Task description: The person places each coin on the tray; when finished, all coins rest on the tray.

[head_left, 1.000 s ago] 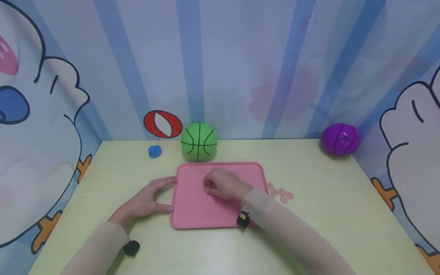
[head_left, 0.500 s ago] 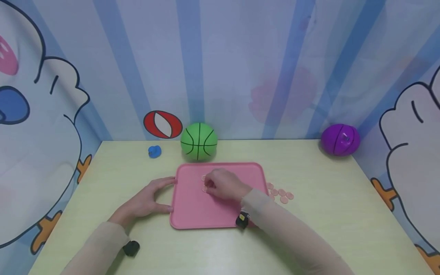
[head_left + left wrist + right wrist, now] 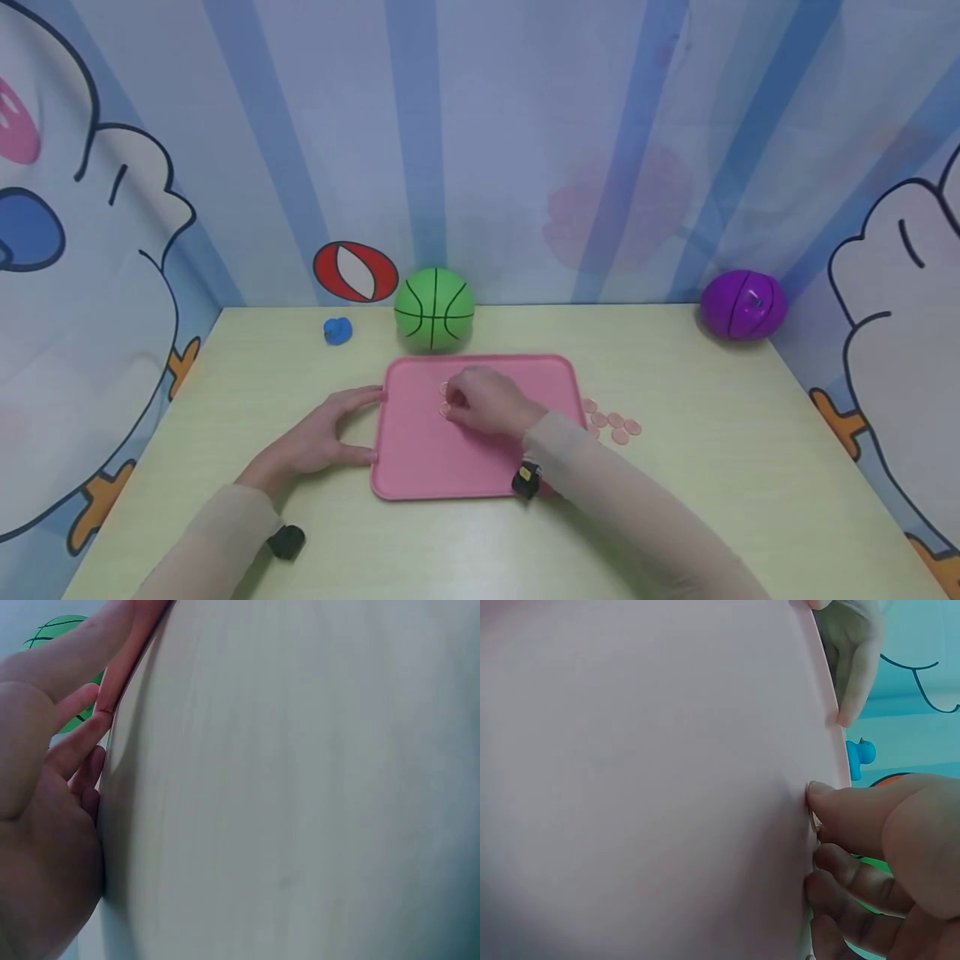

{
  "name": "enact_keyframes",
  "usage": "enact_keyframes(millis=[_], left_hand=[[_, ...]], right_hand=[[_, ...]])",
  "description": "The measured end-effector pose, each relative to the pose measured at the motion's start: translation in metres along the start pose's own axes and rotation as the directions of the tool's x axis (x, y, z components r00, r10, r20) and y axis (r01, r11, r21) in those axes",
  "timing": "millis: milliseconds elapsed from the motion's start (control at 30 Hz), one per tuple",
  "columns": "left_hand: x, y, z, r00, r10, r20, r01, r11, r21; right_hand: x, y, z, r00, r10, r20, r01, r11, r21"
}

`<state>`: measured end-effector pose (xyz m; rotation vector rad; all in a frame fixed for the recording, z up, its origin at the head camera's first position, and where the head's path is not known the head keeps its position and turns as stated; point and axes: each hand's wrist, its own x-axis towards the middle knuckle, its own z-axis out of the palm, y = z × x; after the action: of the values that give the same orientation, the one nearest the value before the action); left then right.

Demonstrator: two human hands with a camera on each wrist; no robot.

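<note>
A pink tray (image 3: 427,467) lies on the table. My left hand (image 3: 318,433) touches its left rim with spread thumb and fingers, the fingers fairly straight. In the left wrist view this hand (image 3: 45,787) shows along the tabletop's edge. My right hand (image 3: 491,402) is over the tray's middle, thumb and fingers curled down, their tips at a small coin-like disc (image 3: 445,410). In the right wrist view the disc (image 3: 814,819) shows between thumb (image 3: 855,814) and fingers, partly hidden. Just behind it lies another pale disc (image 3: 444,388), partly covered by the hand.
Several pinkish discs (image 3: 615,420) lie on the table (image 3: 697,467) right of the tray. A green ball (image 3: 434,308) stands behind the tray, with a blue toy duck (image 3: 337,331) to its left. At the back right corner sits a purple ball (image 3: 742,305).
The disc at the right fingertips has shifted slightly left and back on the tray, and more of it shows. The right wrist has moved slightly left. The left hand stays put.
</note>
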<state>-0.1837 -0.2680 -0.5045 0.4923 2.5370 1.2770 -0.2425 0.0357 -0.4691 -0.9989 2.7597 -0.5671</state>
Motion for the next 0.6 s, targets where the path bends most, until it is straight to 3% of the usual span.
enact_keyframes(millis=[300,600], left_hand=[[0.0,0.0,0.001,1.0,-0.006,-0.006,0.006,1.0,0.015],[-0.001,0.002,0.0,1.0,-0.028,0.0,0.028,1.0,0.011]], right_hand=[[-0.012,0.007,-0.011,1.0,0.013,-0.024,-0.012,0.998,0.065],[-0.038,0.04,-0.029,0.998,0.046,-0.046,-0.039,0.991,0.13]])
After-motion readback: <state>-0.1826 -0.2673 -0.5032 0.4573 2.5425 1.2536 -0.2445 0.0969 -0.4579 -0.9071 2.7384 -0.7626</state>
